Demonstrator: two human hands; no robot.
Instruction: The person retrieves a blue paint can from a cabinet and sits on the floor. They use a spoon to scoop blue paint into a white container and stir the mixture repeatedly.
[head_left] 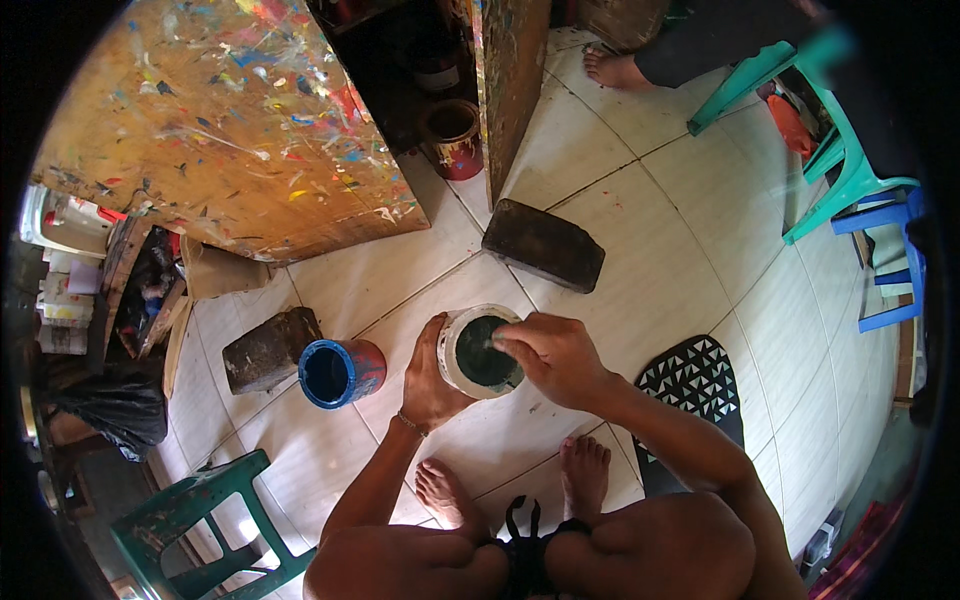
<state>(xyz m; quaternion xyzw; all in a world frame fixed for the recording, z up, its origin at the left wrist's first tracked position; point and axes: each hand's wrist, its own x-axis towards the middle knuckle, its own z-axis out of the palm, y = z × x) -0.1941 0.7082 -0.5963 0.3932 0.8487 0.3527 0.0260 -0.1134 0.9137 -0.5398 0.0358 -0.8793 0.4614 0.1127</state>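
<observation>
A round white tub with a smeared rim is held above the tiles in front of me, its mouth facing up. Its inside looks dark green; how much lies in it I cannot tell. My left hand is wrapped round the tub's left side, the thumb along the wall. Over the right part of the rim, my right hand is closed with the fingertips at the tub's mouth. Whatever those fingers pinch is too small or hidden to make out. Left of the tub, a blue-rimmed paint can stands open.
Two dark blocks lie on the tiled floor. A paint-spattered wooden board rises at the far left, with a red can beside it. Green stools, a patterned mat and another person's foot are around.
</observation>
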